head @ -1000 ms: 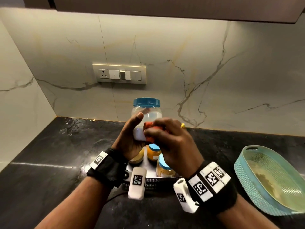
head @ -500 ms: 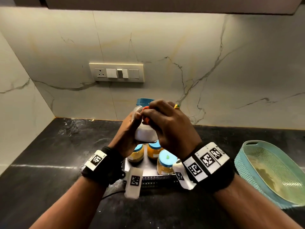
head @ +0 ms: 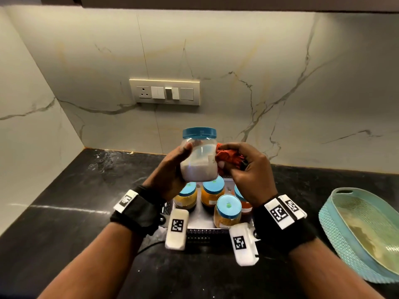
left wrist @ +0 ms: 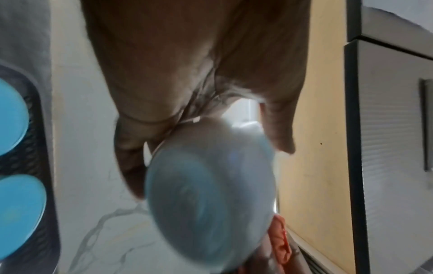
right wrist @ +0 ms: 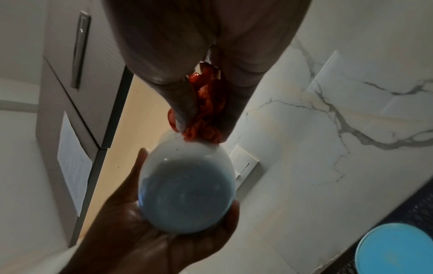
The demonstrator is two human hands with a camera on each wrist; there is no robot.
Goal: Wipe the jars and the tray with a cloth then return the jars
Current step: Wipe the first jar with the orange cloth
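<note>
My left hand (head: 172, 169) grips a clear jar (head: 199, 160) with a blue lid and white powder, held upright above the tray. The jar's underside (right wrist: 187, 196) fills the middle of the right wrist view, and it shows blurred as the jar (left wrist: 206, 194) in the left wrist view. My right hand (head: 244, 171) clutches a bunched red cloth (head: 227, 157) and presses it against the jar's right side. The cloth (right wrist: 206, 111) sits between thumb and fingers. Below, several small blue-lidded jars (head: 227, 210) of yellow and orange contents stand on a metal tray (head: 198, 223).
A teal woven basket (head: 345, 238) sits on the black counter (head: 64, 201) at the right. A switch panel (head: 165, 91) is on the marble wall behind. The side wall closes the corner at the left.
The right hand with the cloth slid from the jar's front and top to its right side, uncovering the blue lid. The left hand kept its hold on the jar.
</note>
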